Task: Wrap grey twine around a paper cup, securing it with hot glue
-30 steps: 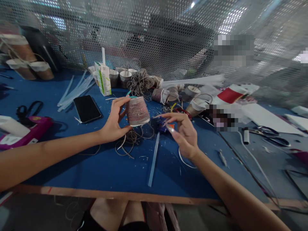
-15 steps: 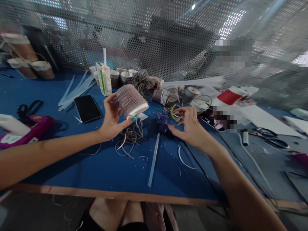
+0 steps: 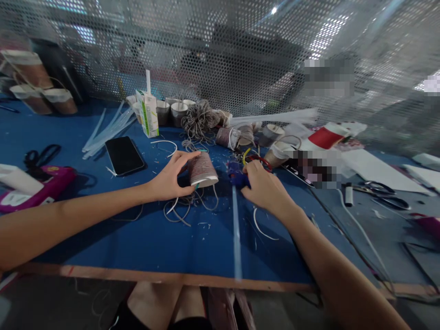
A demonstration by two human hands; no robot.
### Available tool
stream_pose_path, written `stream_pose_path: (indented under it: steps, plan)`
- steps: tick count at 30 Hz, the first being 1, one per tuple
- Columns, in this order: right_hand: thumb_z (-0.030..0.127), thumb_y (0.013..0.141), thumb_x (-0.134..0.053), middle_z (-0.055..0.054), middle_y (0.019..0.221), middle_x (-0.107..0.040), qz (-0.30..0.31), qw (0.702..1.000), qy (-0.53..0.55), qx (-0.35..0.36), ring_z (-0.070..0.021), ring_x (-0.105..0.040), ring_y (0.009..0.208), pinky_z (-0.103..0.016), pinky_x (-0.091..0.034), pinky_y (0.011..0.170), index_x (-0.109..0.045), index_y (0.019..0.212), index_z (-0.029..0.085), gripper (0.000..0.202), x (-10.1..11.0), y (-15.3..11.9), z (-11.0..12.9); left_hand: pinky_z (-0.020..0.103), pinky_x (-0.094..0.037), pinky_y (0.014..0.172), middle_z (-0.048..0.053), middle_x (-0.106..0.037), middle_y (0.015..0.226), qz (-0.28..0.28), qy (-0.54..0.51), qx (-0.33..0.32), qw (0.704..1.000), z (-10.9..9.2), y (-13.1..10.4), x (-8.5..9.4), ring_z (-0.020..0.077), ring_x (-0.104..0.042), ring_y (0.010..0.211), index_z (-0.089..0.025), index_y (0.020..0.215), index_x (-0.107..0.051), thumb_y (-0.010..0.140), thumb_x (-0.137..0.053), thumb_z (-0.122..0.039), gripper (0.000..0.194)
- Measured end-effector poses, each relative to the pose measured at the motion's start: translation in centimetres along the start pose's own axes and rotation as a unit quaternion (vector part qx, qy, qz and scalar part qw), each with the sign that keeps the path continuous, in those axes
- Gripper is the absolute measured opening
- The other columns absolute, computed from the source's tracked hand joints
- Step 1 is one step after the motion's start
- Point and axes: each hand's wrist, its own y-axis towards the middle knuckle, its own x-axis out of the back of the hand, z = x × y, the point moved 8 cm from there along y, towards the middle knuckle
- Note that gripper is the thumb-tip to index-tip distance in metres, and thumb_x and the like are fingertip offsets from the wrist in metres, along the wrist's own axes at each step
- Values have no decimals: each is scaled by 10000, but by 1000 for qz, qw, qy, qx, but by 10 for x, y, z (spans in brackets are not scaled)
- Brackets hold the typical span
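Note:
My left hand (image 3: 172,178) grips a paper cup (image 3: 202,168) wrapped in brownish-pink cord, thumb at its white rim and fingers over the far side. The cup is tilted, low over the table, and a loose grey cord hangs from its rim. Closed round a dark blue glue gun (image 3: 236,176) is my right hand (image 3: 263,185), which hides part of the handle. A long translucent glue stick (image 3: 237,238) sticks out of the gun toward the table's front edge. Tangled cord (image 3: 180,211) lies below the cup.
A phone (image 3: 124,155), loose glue sticks (image 3: 106,130) and a drink carton (image 3: 147,114) lie or stand to the left. Behind are several wrapped cups (image 3: 228,137) and a cord bundle (image 3: 199,117). Scissors (image 3: 381,190) and cables are on the right. A perforated metal screen (image 3: 220,55) rises behind.
My left hand has lowered the cup toward the table and slightly right. My right hand has closed on the glue gun, and its glue stick has swung to the right.

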Motion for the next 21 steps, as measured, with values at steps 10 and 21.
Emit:
stream_pose_path:
  steps: [10,21]
  plan:
    - [507,763,-703,25,429,-510,-136,830,534,-85,-146,-491,339,-314,-456,358,-606,626,216,335,5,-14,-20,451,-602,961,84,-362,1250,-153,-12,-14,988,4,-8,18,272,-461,1232,-323,1483,-339,709,-734,-179,881]
    - [263,725,-705,11,487,-589,-99,866,487,60,-127,-504,401,-256,-423,350,-624,600,220,154,21,-20,28,419,-612,931,67,-386,1217,-200,-8,-14,980,3,-11,25,243,-479,1176,-301,1371,-420,672,-840,-250,817]
